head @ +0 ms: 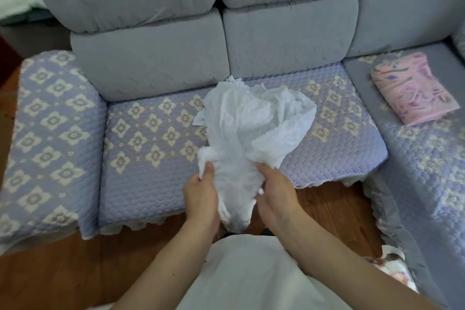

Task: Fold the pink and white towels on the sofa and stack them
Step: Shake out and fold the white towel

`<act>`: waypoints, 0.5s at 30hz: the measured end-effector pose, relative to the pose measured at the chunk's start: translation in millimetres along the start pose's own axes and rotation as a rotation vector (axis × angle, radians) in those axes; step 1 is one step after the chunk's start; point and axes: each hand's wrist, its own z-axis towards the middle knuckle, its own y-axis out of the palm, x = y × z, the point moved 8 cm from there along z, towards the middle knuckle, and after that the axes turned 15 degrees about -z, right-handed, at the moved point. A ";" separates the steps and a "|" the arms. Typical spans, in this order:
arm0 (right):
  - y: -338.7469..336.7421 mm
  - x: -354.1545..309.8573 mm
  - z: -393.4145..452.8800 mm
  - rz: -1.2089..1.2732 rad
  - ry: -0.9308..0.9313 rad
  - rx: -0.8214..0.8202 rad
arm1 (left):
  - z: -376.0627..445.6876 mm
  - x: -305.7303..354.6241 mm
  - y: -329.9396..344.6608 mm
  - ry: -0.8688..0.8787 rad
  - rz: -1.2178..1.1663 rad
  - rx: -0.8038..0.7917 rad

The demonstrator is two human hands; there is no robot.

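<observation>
A crumpled white towel [254,128] lies bunched on the sofa seat [151,158], its near end hanging over the front edge. My left hand [201,196] grips the towel's left near edge with curled fingers. My right hand [275,191] grips the right near edge beside it. A pink patterned towel [412,90], folded into a flat rectangle, lies on the sofa's right section, well apart from both hands.
The sofa has grey back cushions [226,40] and a quilted lilac floral cover. A padded armrest [50,133] rises at the left. Wooden floor [327,209] shows below the seat's front edge. A printed cloth [395,267] lies low at the right.
</observation>
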 end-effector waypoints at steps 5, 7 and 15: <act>-58.8 -58.0 -0.4 -0.361 -0.376 0.490 | -10.0 27.1 -9.5 -0.027 -0.300 -0.003; -38.1 -65.2 -7.6 -0.518 -0.509 0.428 | -20.1 21.8 4.9 -0.052 -0.227 -0.087; 16.8 -45.6 -32.2 -0.854 -0.832 0.250 | -38.7 18.0 30.8 0.024 0.172 -0.290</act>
